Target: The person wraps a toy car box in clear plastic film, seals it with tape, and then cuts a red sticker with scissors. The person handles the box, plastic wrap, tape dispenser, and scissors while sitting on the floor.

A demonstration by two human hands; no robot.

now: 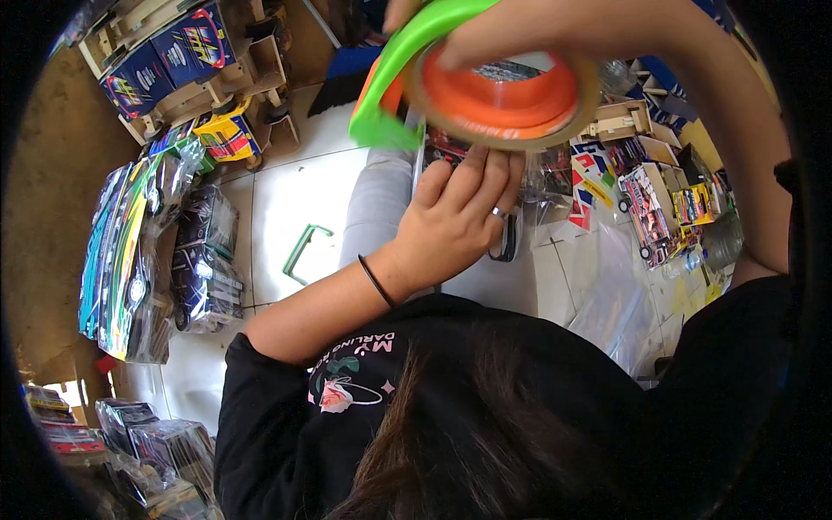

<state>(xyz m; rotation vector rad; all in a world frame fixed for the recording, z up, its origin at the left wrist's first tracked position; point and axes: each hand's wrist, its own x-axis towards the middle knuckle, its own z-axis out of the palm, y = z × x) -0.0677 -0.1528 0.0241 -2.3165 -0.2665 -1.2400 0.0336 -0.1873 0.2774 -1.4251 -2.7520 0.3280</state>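
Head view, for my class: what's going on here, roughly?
A person's right-hand grip holds a green and orange tape dispenser. The left-hand grip is just below it, fingers bent over something mostly hidden, so what it touches is unclear. To the left, toy vehicles in clear wrap and a thin green piece lie on the tiled floor.
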